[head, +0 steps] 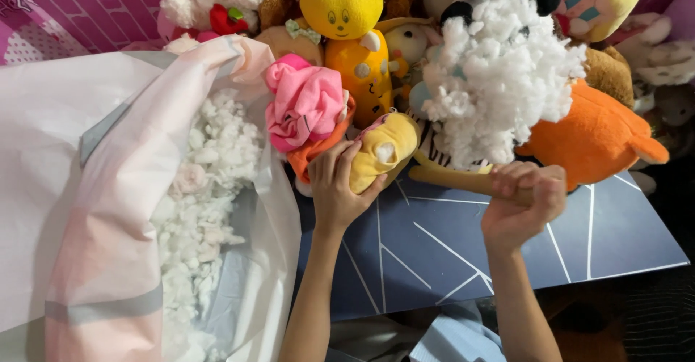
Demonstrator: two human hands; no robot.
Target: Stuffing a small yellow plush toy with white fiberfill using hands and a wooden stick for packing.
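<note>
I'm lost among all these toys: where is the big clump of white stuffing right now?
In the head view, the white stuffing clump sits upper right of centre, above the right hand gripping a wooden stick, with the orange plush toy on its right.

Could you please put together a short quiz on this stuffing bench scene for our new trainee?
1. True or false: the left hand grips a yellow plush piece.
2. What does the right hand hold? A) scissors B) a wooden stick C) a needle
3. Where does the loose white stuffing on the left lie?

Key: 1. True. 2. B; a clump of white filling sits just above it. 3. Inside the open white and pink bag.
</note>
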